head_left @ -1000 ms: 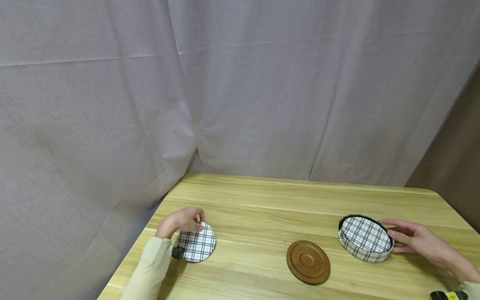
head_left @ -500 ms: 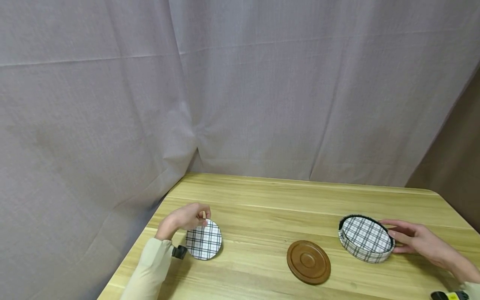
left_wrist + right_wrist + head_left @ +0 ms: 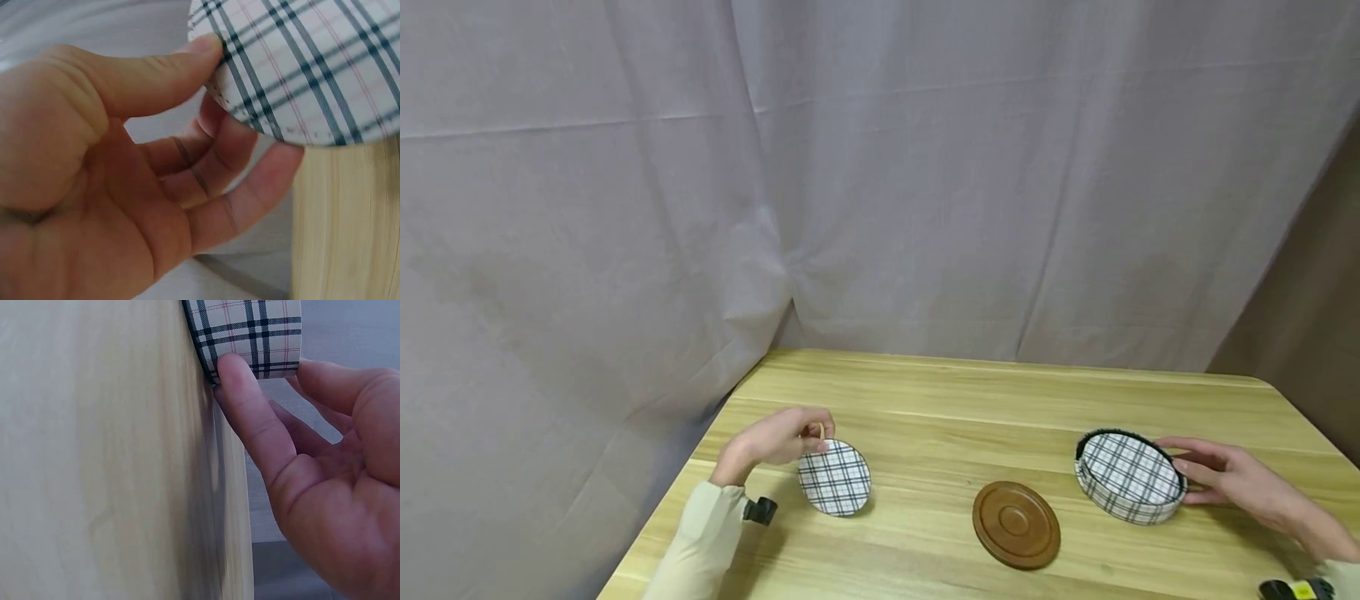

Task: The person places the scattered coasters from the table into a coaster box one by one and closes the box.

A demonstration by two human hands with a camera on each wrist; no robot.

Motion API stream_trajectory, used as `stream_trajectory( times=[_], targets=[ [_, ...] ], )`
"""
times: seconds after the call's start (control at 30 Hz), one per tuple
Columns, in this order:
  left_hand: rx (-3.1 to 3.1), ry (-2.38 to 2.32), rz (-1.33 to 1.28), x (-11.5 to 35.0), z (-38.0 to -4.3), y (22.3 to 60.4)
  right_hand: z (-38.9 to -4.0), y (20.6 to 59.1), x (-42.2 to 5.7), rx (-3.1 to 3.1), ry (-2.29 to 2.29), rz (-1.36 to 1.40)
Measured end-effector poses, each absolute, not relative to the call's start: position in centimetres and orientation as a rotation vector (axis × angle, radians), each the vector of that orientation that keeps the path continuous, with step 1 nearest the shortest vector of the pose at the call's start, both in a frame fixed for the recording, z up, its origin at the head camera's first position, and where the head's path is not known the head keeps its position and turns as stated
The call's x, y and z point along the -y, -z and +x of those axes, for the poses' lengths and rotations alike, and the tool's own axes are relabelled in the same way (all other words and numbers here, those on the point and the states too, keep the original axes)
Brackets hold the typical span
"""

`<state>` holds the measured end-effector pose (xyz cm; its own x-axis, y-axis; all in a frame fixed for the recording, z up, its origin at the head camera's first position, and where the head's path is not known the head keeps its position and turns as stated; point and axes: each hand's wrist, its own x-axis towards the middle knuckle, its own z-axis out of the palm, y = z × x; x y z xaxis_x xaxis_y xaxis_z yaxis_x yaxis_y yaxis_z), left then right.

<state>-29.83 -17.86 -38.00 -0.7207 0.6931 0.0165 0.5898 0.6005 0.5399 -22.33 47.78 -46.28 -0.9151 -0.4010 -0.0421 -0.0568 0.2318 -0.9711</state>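
Note:
My left hand pinches a round plaid coaster by its edge, thumb on the face and fingers behind. The coaster is tilted over the table, its shadow below it. The left wrist view shows the thumb pressing the rim of the white, dark-checked disc. On the right, my right hand holds the side of a round plaid coaster holder, a finger flat against its wall and the thumb at its upper edge. Another plaid coaster lies inside that holder.
A round brown wooden coaster lies on the light wood table, left of the holder. Grey curtains hang behind the table and along its left side.
My left hand has lifted the plaid coaster from the table and carried it to the right, tilting it. The right hand, holder and brown coaster stay in place.

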Motion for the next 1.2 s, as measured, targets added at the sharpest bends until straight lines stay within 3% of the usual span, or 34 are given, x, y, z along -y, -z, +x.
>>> stream_trajectory(
  times=[0.4,1.2],
  targets=[
    [-2.596,-0.949,1.084,16.8,-29.9,38.0,-22.7,46.3,-47.9,-2.225,1.746,-0.442],
    [-2.474,-1.156,1.101,9.1,-31.5,37.4,-22.5,46.8,-48.1,-2.176,1.779,-0.498]
  ],
)
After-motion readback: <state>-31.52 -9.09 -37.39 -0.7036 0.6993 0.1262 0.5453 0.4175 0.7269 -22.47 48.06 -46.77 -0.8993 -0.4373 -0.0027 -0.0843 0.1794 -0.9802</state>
